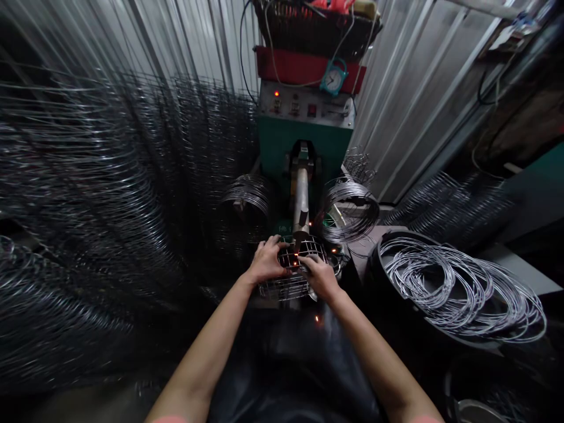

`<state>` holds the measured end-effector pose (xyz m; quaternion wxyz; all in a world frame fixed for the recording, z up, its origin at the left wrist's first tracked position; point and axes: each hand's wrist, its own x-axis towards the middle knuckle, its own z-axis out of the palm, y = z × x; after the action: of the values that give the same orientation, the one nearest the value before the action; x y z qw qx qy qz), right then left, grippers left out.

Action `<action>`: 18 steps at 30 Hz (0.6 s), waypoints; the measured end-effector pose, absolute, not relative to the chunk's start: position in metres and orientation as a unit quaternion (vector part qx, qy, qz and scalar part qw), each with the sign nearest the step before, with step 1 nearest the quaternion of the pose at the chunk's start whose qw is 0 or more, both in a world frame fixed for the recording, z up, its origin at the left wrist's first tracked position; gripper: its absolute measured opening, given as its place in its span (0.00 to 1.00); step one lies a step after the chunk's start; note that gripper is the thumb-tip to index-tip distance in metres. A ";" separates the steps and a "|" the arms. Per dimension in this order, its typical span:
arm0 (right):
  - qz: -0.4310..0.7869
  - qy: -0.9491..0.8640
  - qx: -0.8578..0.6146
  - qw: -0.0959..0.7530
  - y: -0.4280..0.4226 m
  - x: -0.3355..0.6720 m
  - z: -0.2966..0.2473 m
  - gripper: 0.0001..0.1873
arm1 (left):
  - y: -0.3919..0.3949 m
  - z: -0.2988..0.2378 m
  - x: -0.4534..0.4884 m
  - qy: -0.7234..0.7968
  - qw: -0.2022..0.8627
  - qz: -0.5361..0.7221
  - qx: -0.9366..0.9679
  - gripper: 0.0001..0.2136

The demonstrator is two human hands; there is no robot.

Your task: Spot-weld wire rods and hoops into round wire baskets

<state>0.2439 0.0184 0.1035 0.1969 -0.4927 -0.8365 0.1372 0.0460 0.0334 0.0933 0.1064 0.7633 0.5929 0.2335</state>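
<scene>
A wire basket (286, 288) made of crossing metal rods sits under the electrode arm (302, 200) of a green spot-welding machine (282, 138). My left hand (267, 260) grips the basket's left side, thumb and fingers closed on the wires. On the right side my right hand (320, 275) is closed on the same basket, its fingertips close to the electrode tip. Orange sparks glow at the weld point and fly off around my hands. Part of the basket is hidden behind my hands.
Wire rings hang left (249, 194) and right (348, 208) of the electrode arm. A black tub (385, 276) of wire rings (462, 288) stands at the right. Tall stacks of wire grids (101, 170) fill the left. A small teal clock (333, 77) hangs on the machine's control panel.
</scene>
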 end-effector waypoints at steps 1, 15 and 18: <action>0.167 -0.811 -0.499 0.256 0.014 0.250 0.099 0.17 | 0.034 0.093 0.046 0.592 0.106 0.234 0.764 0.36; 0.378 -0.471 -0.633 0.485 -0.085 0.324 -0.042 0.18 | 0.059 0.097 0.038 0.639 0.105 0.240 0.723 0.34; 0.510 -0.290 -0.594 0.550 -0.072 0.332 -0.030 0.16 | 0.059 0.100 0.038 0.634 0.104 0.243 0.727 0.34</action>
<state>0.3320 -0.0723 -0.0303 0.5501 -0.5944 -0.2899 0.5100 0.0385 0.0593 0.0996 0.1044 0.7271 0.6336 0.2429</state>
